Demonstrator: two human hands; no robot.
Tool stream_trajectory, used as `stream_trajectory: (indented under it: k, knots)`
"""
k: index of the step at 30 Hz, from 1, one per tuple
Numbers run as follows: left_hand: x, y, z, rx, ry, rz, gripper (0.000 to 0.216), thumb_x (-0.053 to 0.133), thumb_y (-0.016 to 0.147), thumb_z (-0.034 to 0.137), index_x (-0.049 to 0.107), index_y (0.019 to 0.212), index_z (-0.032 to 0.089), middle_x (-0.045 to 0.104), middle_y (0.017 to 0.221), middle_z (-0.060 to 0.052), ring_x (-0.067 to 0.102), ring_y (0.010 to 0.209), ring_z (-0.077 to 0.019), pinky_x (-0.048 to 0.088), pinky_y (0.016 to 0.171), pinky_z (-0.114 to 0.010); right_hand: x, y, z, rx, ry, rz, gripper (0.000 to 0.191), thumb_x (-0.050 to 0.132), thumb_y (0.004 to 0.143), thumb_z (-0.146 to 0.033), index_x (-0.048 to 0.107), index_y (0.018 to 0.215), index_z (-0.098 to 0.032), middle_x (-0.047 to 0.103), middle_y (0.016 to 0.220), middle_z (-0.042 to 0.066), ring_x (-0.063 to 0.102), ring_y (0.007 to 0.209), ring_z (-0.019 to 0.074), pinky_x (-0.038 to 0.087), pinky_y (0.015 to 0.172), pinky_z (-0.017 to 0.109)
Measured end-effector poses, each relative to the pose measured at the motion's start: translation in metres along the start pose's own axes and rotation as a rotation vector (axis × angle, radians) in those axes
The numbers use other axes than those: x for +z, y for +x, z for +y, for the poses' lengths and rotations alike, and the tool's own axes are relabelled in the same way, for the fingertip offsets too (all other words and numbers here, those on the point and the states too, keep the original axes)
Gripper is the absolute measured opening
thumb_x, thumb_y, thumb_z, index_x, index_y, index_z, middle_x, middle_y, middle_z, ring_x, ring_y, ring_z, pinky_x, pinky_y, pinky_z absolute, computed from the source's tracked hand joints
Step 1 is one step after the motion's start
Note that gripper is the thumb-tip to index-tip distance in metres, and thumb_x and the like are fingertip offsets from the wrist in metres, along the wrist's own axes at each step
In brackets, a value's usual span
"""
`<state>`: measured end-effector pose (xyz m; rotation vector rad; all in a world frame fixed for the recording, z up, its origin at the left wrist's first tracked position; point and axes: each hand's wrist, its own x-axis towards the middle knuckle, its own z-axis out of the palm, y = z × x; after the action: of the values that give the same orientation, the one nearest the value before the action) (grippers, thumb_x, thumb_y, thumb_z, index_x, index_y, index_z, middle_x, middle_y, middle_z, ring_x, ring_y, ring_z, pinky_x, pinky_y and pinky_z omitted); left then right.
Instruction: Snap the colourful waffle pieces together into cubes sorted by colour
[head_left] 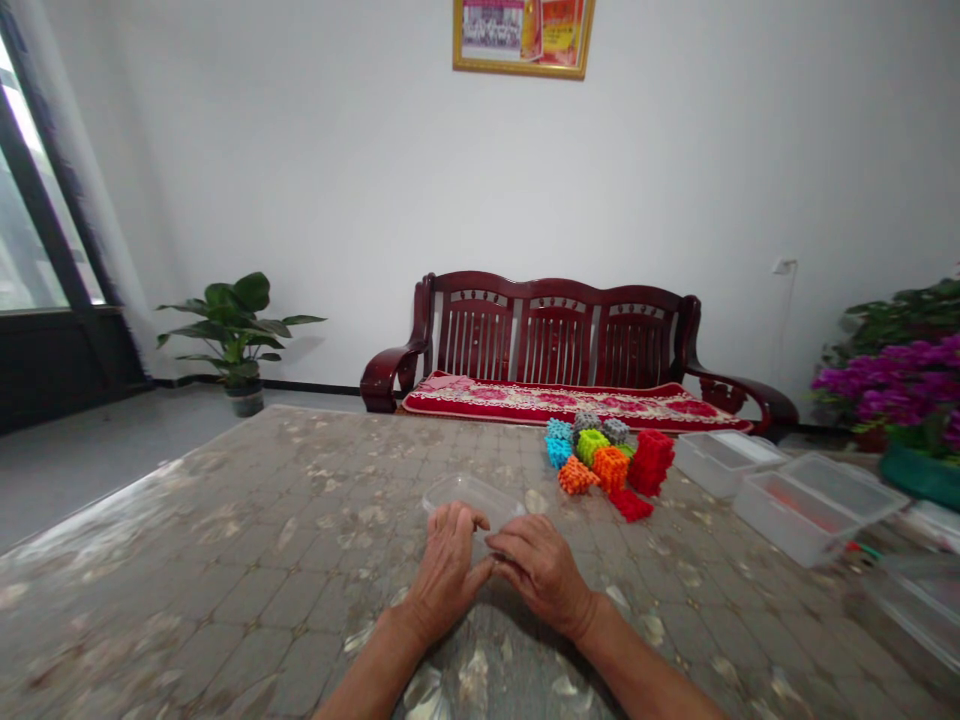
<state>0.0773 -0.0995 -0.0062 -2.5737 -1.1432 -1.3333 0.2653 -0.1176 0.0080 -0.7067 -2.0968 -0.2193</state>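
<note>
My left hand [448, 562] and my right hand [546, 572] meet low over the middle of the table, thumbs almost touching. Both have their fingers bent inward and closed. Whatever lies between the fingertips is hidden or too small to make out. Just beyond the hands is a shallow clear plastic tray or lid [471, 490], its near side covered by my fingers. Further off to the right stands a cluster of block shapes built from small interlocking pieces: blue [558, 452], lime green [592, 445], orange [611, 467], red [651, 462] and grey [616, 431].
A patterned cloth covers the table [247, 560]. Clear plastic boxes [799, 520] stand at the right, one with orange-red pieces inside. Purple flowers [900, 385] rise at the far right. Behind the table is a dark wooden bench [559, 330]; a potted plant [240, 325] is at the left.
</note>
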Motion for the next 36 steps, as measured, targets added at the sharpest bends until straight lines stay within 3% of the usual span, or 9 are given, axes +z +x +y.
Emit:
stream_trajectory:
  k: [6,12,16,20,27,32,36]
  knots:
    - [-0.004,0.004,0.004,-0.029,-0.033,-0.041,0.023,0.064,0.079,0.019,0.050,0.097,0.021,0.057,0.094,-0.003,0.052,0.092,-0.0223,0.041,0.084,-0.038,-0.002,0.000,0.003,-0.075,-0.088,-0.007,0.023,0.051,0.099,-0.031,0.063,0.114,-0.020,0.070,0.091,0.006,0.061,0.085,0.0179,0.046,0.077,0.033]
    - [-0.008,0.008,0.012,-0.098,0.018,-0.162,0.013,0.062,0.079,0.021,0.056,0.091,0.023,0.063,0.094,-0.003,0.053,0.092,-0.0234,0.040,0.084,-0.039,-0.002,0.003,0.001,-0.131,-0.178,-0.024,0.016,0.048,0.099,-0.021,0.063,0.104,-0.019,0.069,0.082,0.004,0.060,0.079,0.0163,0.045,0.074,0.031]
    - [-0.011,0.011,0.017,-0.116,0.033,-0.173,0.018,0.062,0.075,0.019,0.058,0.092,0.024,0.066,0.101,-0.004,0.055,0.097,-0.0250,0.040,0.087,-0.041,0.001,0.003,-0.002,-0.098,-0.190,-0.036,0.016,0.046,0.098,-0.020,0.061,0.099,-0.021,0.068,0.080,0.003,0.060,0.077,0.0167,0.046,0.072,0.030]
    - [-0.014,0.013,0.020,-0.126,0.019,-0.181,0.018,0.062,0.072,0.019,0.058,0.089,0.024,0.067,0.096,-0.002,0.056,0.096,-0.0250,0.040,0.088,-0.042,0.002,0.005,-0.005,-0.057,-0.157,-0.037,0.017,0.044,0.097,-0.017,0.061,0.096,-0.021,0.066,0.077,0.003,0.058,0.074,0.0171,0.044,0.067,0.029]
    - [-0.022,0.014,0.025,-0.154,0.021,-0.196,0.009,0.059,0.081,0.029,0.060,0.088,0.024,0.068,0.090,-0.002,0.058,0.095,-0.0249,0.041,0.092,-0.045,0.000,0.012,-0.010,0.028,-0.108,-0.022,0.021,0.043,0.096,-0.016,0.062,0.087,-0.020,0.063,0.074,0.003,0.056,0.070,0.0165,0.041,0.063,0.028]
    - [-0.021,0.014,0.023,-0.184,-0.020,-0.129,0.011,0.060,0.078,0.024,0.061,0.088,0.025,0.069,0.090,0.000,0.061,0.096,-0.0225,0.020,0.116,-0.056,0.003,0.012,-0.011,0.043,-0.066,0.040,0.021,0.044,0.098,-0.019,0.064,0.091,-0.020,0.065,0.075,0.003,0.057,0.071,0.0161,0.043,0.065,0.028]
    - [-0.015,0.012,0.018,-0.188,0.010,-0.089,0.027,0.062,0.071,0.021,0.062,0.098,0.025,0.068,0.112,-0.005,0.056,0.119,-0.0276,0.017,0.118,-0.060,0.003,0.011,-0.011,0.062,-0.039,0.092,0.020,0.046,0.096,-0.015,0.065,0.096,-0.020,0.067,0.078,0.004,0.060,0.074,0.0162,0.046,0.068,0.028]
